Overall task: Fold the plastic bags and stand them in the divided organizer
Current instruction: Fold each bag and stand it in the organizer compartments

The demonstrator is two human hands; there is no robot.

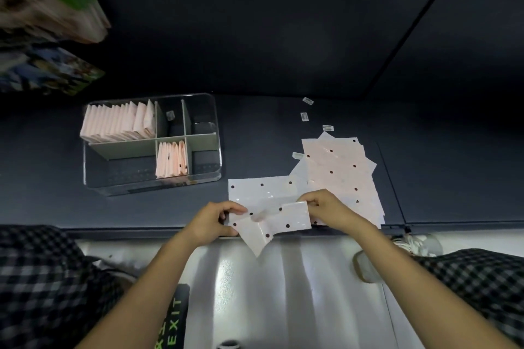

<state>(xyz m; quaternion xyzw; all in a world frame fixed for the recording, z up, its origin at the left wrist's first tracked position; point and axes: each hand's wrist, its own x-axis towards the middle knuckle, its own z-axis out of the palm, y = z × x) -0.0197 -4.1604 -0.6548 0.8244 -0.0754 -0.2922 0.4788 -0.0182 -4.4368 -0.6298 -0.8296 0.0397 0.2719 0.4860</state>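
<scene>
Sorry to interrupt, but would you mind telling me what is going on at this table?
A person is folding a dotted plastic bag, gripping it with the left hand and the right hand. Unfolded bags lie beside it. The clear organizer already holds folded bags standing in two compartments.

The organizer (151, 144) sits on the table (283, 127), to the left. Its back left compartment holds a row of folded bags (119, 122) standing on edge; a shorter row (171, 159) stands in the front middle compartment. To the right of the organizer a stack of flat bags (340, 173) lies on the table, with small labels (304, 116) scattered behind it. At the table's near edge, between organizer and stack, one bag (269, 218) lies partly folded, the left hand (211, 221) at its left end and the right hand (330, 211) at its right. Boxes (48, 17) are at the far left, behind the organizer.
</scene>
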